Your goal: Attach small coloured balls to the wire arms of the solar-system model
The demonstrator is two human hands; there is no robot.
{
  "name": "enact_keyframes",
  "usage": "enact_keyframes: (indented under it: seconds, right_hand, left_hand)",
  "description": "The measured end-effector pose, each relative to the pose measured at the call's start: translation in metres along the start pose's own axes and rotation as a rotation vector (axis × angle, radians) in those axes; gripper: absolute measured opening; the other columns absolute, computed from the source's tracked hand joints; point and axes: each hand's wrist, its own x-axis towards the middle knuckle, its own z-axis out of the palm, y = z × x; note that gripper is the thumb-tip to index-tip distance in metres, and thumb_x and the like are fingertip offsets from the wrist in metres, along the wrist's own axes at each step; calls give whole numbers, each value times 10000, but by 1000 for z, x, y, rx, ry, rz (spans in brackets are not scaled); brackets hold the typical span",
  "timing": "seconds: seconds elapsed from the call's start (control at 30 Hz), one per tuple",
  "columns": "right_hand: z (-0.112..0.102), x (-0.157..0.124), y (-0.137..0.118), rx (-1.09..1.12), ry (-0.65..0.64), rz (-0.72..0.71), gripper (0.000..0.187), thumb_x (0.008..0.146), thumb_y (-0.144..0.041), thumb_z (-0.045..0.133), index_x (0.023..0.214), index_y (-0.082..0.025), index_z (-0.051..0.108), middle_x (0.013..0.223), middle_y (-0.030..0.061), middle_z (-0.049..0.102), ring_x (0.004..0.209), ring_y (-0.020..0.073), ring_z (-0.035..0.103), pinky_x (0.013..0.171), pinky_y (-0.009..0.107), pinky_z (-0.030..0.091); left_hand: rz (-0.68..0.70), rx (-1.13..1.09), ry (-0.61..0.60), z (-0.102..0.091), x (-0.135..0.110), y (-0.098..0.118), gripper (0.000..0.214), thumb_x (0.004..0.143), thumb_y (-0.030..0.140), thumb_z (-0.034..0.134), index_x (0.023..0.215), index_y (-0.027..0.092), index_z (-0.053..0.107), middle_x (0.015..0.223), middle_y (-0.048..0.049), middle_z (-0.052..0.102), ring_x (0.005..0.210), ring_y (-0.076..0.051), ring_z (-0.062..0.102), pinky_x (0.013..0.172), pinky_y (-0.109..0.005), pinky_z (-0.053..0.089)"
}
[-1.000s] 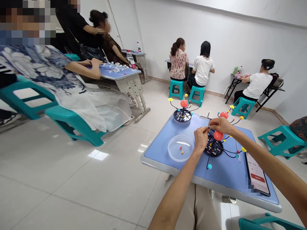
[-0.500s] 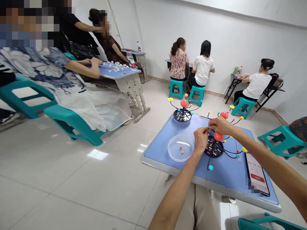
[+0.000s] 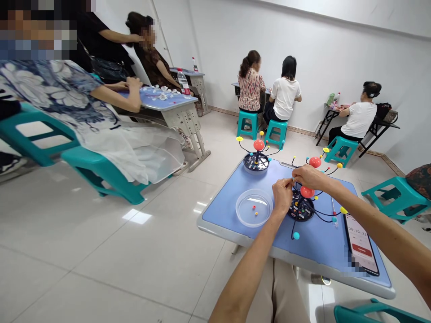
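Fingers (image 3: 288, 181) of our left hand (image 3: 282, 196) and right hand (image 3: 311, 177) are pinched narrow on a tiny bead (image 3: 292, 179) at a wire tip of our bead-and-wire model (image 3: 299, 208), just right of a clear plastic dish (image 3: 254, 208).

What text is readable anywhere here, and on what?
"00:10:32": timer digits on the phone screen; the last digits are slightly soft.
Red button on that screen: its label is too small to read.
Black model base: its small markings are too small to read.
Water bottle: its label is too blurred to read.
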Motion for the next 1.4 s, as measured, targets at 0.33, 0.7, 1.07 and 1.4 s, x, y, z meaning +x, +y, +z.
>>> enact_keyframes:
  seconds: [0.33, 0.7, 1.07, 1.4]
  right_hand:
    - [-5, 2, -14, -173, -78, 84, 281, 923, -193, 465, 821, -130, 719, 807, 130, 717, 738, 201, 631, 616, 267, 326]
    - [-18, 0, -16, -118, -147, 104, 300, 956, -209, 443, 882, -137, 724, 826, 115, 721, 733, 186, 632, 594, 248, 341]
    - [-12, 1, -24, -306, -165, 97, 310, 954, -246, 469, 918, -93, 736, 899, 198, 716, 822, 274, 672, 610, 297, 374]
    - [-27, -7, -30, -274, -174, 155, 363, 961, -359, 503, 936, -83, 738, 901, 212, 715, 828, 286, 691, 613, 293, 402]
  left_hand:
    - [-16, 11, 13, 1, 0, 1, 293, 840, 77, 529, 688, 199, 747, 681, -16, 696, 695, -145, 575, 700, -256, 425]
    - [-26, 25, 7, 0, -1, 3, 261, 810, 29, 555, 772, 183, 762, 771, -38, 733, 740, -157, 611, 744, -272, 455]
    - [-23, 55, -3, 4, -1, 0, 307, 800, 4, 531, 801, 200, 768, 793, -35, 739, 786, -168, 631, 780, -290, 464]
    - [-6, 78, -45, 1, -4, 4, 256, 803, 39, 551, 800, 196, 752, 802, -36, 736, 760, -161, 628, 759, -283, 468]
